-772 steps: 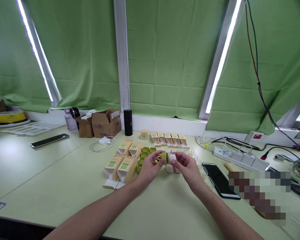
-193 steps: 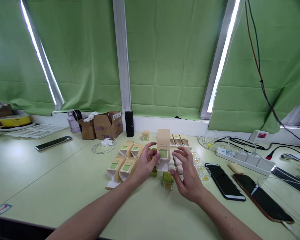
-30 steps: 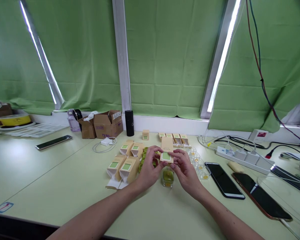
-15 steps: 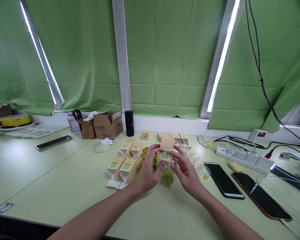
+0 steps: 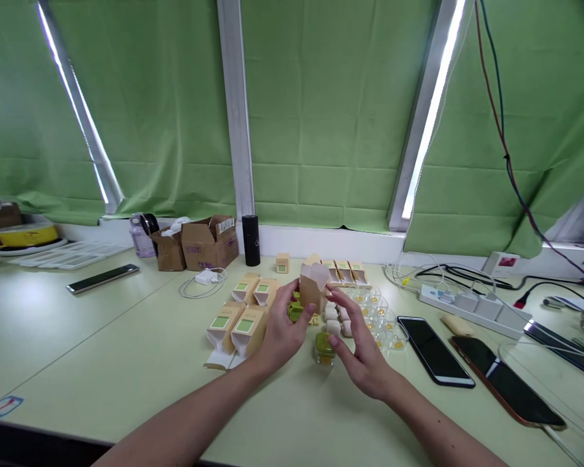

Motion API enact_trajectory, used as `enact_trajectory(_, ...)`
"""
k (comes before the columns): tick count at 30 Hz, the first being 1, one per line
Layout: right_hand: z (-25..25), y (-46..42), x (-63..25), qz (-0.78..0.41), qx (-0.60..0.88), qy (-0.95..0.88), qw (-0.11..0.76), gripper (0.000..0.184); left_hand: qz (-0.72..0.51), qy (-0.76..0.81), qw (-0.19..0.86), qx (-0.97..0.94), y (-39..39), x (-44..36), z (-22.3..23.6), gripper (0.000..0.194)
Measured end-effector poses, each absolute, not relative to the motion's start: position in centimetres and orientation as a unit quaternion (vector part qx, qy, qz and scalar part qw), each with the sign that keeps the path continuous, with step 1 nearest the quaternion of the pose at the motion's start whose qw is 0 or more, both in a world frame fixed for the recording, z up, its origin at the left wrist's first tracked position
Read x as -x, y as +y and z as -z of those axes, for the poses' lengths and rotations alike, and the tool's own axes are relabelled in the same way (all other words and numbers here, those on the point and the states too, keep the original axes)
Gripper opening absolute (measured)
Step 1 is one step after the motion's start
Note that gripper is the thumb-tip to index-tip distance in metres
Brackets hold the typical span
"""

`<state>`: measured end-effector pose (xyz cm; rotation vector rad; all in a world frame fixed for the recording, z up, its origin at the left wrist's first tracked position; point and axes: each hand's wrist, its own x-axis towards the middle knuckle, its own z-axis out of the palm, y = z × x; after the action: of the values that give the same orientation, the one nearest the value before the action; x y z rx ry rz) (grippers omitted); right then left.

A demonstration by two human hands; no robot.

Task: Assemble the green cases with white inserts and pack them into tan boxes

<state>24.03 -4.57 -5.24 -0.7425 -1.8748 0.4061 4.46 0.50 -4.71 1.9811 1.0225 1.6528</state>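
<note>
My left hand grips a small brown cardboard box between thumb and fingers. The box stands upright with white-lined flaps spread at its top. My right hand is open, thumb and fingers apart, its fingertips at the box's right edge; whether they touch it I cannot tell. Below the hands a small glass jar with green contents rests on the table. Behind them are green pieces, partly hidden, several white rounded pieces and clear small cups. Similar brown boxes with green labels lie to the left.
More small boxes line the back, near a black flask and an opened carton. On the right lie a phone, a second phone and a white power strip with cables.
The box has turned in my hands: its label and raised flap faced me before, and now its plain side and spread flaps show. My right hand has loosened and opened.
</note>
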Motion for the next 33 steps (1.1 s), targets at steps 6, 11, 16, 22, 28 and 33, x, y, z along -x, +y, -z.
enact_trajectory(6, 4.6, -4.9, -24.3, -0.143, 0.318, -0.802, 0.485, 0.048, -0.585, 0.371, 0.256, -0.674, 1.2, -4.2, 4.0, 0.060)
enact_trajectory(11, 3.6, -4.2, -25.4, -0.029, 0.388, -0.829, 0.402, 0.027, -0.559, 0.331, 0.345, -0.677, 2.0, -3.2, 2.2, 0.061)
enact_trajectory(16, 3.4, -4.2, -25.4, -0.004, 0.418, -0.860, 0.292, 0.033, -0.482, 0.318, 0.421, -0.700, 2.7, -1.8, 0.4, 0.062)
enact_trajectory(22, 3.4, -4.2, -25.4, 0.005, 0.439, -0.865, 0.242, 0.036, -0.405, 0.303, 0.453, -0.734, 3.0, 0.1, 0.1, 0.064)
enact_trajectory(28, 3.4, -4.1, -25.6, 0.009, 0.446, -0.868, 0.218, 0.039, -0.308, 0.363, 0.329, -0.815, 1.5, 1.4, -0.6, 0.056)
enact_trajectory(33, 3.0, -4.0, -26.0, -0.013, 0.455, -0.858, 0.238, 0.039, -0.259, 0.389, 0.317, -0.825, 1.2, 1.7, -1.3, 0.055)
